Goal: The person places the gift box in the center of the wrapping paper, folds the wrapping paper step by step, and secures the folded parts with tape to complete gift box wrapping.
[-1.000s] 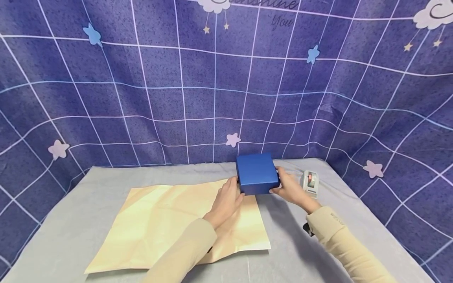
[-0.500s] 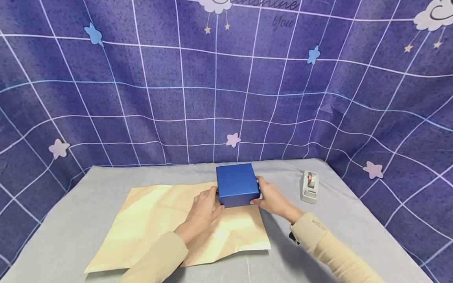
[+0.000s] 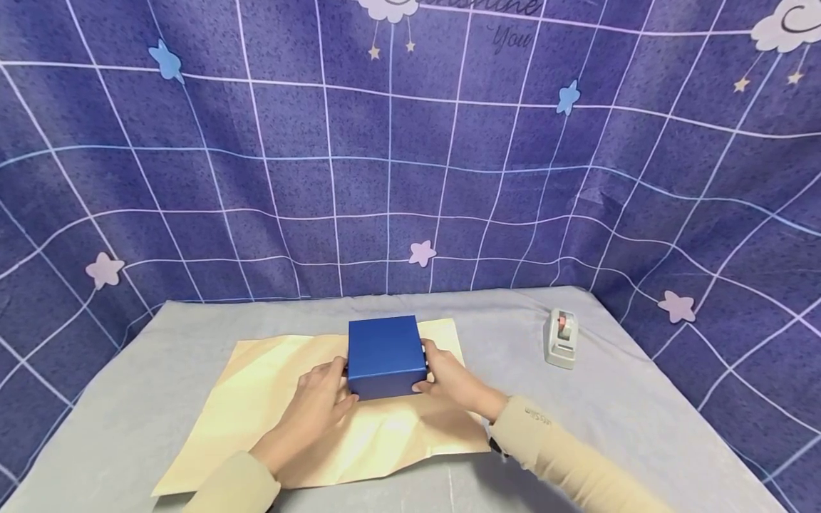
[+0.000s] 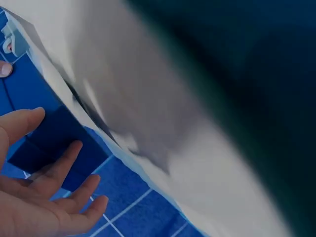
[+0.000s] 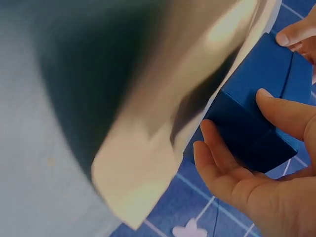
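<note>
A dark blue box [image 3: 385,348] with a lid seam is gripped between both hands, close over a large pale-yellow sheet of paper [image 3: 269,406]. At its left end the left hand [image 3: 311,399] has the thumb on the near side and the fingers spread along the end, as the left wrist view shows on the box [image 4: 54,138]. On the opposite end the right hand [image 3: 455,379] holds it with thumb and fingers; in the right wrist view they frame the box [image 5: 247,113]. The paper is creased, its front edge lifting slightly.
A white tape dispenser [image 3: 561,340] stands on the grey cloth-covered table [image 3: 616,399] to the right of the paper. Behind and at both sides hangs a purple-blue curtain [image 3: 359,185] with grid lines and stars.
Both hands have carried the blue box leftward and nearer, from the paper's right edge to above its middle. The tape dispenser and the paper stay in place.
</note>
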The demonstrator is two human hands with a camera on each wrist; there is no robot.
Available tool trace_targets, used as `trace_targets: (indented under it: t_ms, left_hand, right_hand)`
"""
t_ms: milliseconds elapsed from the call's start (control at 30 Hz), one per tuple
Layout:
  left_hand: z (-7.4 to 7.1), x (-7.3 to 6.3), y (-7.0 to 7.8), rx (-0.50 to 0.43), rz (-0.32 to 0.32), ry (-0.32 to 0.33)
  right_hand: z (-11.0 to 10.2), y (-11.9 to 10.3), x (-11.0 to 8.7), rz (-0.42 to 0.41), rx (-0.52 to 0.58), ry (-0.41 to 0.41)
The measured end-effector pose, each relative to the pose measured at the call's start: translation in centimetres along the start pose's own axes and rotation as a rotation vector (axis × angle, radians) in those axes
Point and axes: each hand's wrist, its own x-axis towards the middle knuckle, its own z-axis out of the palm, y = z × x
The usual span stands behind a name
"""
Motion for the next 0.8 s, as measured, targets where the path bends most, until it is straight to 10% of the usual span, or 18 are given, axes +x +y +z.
trace_targets:
  t_ms: [667,800]
  left_hand:
    - [-2.7,-3.1,-3.7,0.046,-0.014,-0.010]
    - [-2.9,-3.4,-4.1,0.071,-0.017,-0.024]
  right_hand:
    - [4.0,-2.8,2.1,0.005,0.059,-0.101]
    - [4.8,-3.0,2.1,0.131,0.298,-0.129]
